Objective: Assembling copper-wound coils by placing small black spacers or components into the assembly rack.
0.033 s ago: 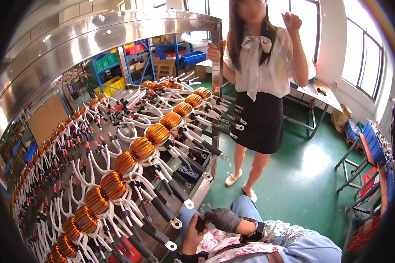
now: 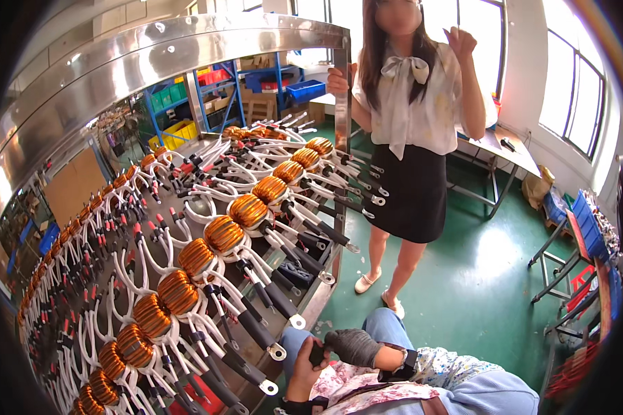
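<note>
My left hand (image 2: 302,372) is bare and closed round a small black thing (image 2: 316,354) whose kind I cannot make out. Against it rests my right hand (image 2: 353,347), in a dark grey glove, with its fingers curled; what they hold, if anything, is hidden. Both hands are low in front of my body, just right of a metal rack. On the rack's shelf lie rows of copper-wound toroidal coils (image 2: 224,234) with white leads, black sleeves and ring terminals (image 2: 277,352). Neither hand touches the coils.
Another person (image 2: 412,117) stands ahead, one hand on the steel rack post (image 2: 342,90), the other raised. A white table (image 2: 498,146) stands behind. Blue bins (image 2: 588,225) line a bench at right. Ring terminals stick out past the shelf edge beside my left hand.
The other person's raised hand has shifted slightly. My hands and the coils look almost unchanged.
</note>
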Available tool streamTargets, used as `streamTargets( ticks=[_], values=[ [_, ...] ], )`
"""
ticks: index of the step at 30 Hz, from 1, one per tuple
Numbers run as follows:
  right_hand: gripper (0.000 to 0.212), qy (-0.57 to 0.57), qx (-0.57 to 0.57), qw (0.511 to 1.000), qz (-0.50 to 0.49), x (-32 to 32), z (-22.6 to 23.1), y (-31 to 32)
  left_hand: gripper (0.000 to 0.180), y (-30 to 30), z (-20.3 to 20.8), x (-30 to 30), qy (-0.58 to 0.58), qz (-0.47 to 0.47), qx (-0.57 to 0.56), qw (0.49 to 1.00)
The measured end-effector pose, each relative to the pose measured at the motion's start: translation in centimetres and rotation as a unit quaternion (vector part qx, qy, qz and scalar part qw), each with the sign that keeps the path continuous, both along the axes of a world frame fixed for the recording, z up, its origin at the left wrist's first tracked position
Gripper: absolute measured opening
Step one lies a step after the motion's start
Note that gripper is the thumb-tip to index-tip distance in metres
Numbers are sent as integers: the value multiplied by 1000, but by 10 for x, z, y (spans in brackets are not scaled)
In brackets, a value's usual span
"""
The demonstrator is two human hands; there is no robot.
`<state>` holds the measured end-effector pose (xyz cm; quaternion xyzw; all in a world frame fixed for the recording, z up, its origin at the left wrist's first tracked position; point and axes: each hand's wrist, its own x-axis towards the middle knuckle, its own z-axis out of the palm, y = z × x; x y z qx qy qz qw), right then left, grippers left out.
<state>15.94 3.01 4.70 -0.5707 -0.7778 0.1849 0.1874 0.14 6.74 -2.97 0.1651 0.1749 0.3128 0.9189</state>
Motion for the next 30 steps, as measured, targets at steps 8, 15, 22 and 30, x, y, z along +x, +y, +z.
streamTargets(
  ticks=[8, 15, 22, 30],
  values=[
    [18, 128, 267, 951, -84, 50, 113, 2, 31, -2, -5, -3, 27, 22, 18, 999],
    [13, 5, 339, 919, -200, 90, 169, 78, 31, -10, -46, -20, 120, -13, 4, 993],
    [8, -5, 474, 853, -217, 109, 147, 116, 30, -15, -59, -29, 128, 27, -35, 991],
    [30, -160, 497, 831, -191, 120, 147, 130, 29, -7, -62, -18, 155, 11, -21, 988]
  ],
)
